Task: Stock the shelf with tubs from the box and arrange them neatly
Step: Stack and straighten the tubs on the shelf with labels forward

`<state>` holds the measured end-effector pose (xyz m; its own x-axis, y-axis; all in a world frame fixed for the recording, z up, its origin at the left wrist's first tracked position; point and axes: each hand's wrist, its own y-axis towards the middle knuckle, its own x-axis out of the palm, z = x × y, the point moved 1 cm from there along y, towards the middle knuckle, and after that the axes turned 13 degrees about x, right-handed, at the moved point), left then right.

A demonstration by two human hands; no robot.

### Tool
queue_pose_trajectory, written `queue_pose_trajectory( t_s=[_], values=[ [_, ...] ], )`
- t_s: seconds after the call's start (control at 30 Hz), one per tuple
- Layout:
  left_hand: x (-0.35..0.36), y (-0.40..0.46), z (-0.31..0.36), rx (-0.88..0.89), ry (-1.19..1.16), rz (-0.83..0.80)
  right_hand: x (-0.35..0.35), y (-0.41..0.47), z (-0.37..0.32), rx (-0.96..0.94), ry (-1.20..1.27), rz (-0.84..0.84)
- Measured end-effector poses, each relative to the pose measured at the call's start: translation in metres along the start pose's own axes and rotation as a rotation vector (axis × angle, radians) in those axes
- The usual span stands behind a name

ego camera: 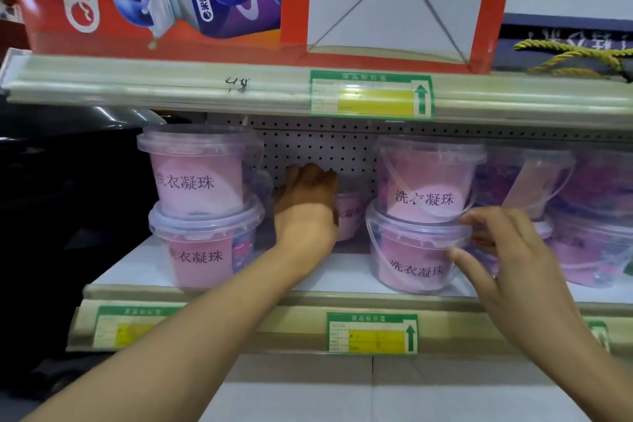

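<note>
- Left hand (306, 197) reaching far into the gap between the left stack (205, 205) and the middle stack (423, 212), laid over the top of a back tub (349, 216); fingers bent over its lid, but a true grip cannot be told from here.
- Right hand (507, 257) spread, fingertips just touching the right side of the middle stack where the upper tub sits on the lower; holding nothing.
- Back tub: upright at the far middle of the shelf (308, 276), behind both front stacks, so left hand nearer; any pull forward likely runs straight toward the near edge through the gap.
- Mostly hidden by the left hand and wrist: only a strip of pink label shows.
- Right tubs (582, 216) blurred, count unclear.
- Box not in view.
</note>
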<state>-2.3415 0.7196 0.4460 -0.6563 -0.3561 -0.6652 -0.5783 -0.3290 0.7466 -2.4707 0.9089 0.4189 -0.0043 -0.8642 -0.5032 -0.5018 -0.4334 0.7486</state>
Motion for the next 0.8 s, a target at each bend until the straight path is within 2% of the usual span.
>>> queue_pose_trajectory(
  t_s=[0.07,0.27,0.4,0.53,0.7,0.8],
  values=[
    [0.002,0.002,0.004,0.073,0.022,0.067,0.0,-0.001,0.0,0.015,0.0,-0.005],
    [-0.002,0.012,0.002,0.045,0.176,-0.032,0.001,0.0,-0.003,0.027,0.021,-0.01],
    [-0.003,0.015,-0.001,-0.011,0.169,-0.132,0.002,0.001,-0.005,0.025,0.028,-0.011],
    [-0.006,0.016,-0.01,-0.016,0.235,-0.15,0.005,0.003,-0.005,0.019,0.046,-0.032],
    [-0.005,0.017,-0.011,-0.033,0.251,-0.202,0.008,0.002,-0.007,0.024,0.06,-0.042],
    [-0.012,0.012,-0.008,-0.056,0.185,-0.226,0.007,0.002,-0.008,0.038,0.071,-0.053]
  ],
)
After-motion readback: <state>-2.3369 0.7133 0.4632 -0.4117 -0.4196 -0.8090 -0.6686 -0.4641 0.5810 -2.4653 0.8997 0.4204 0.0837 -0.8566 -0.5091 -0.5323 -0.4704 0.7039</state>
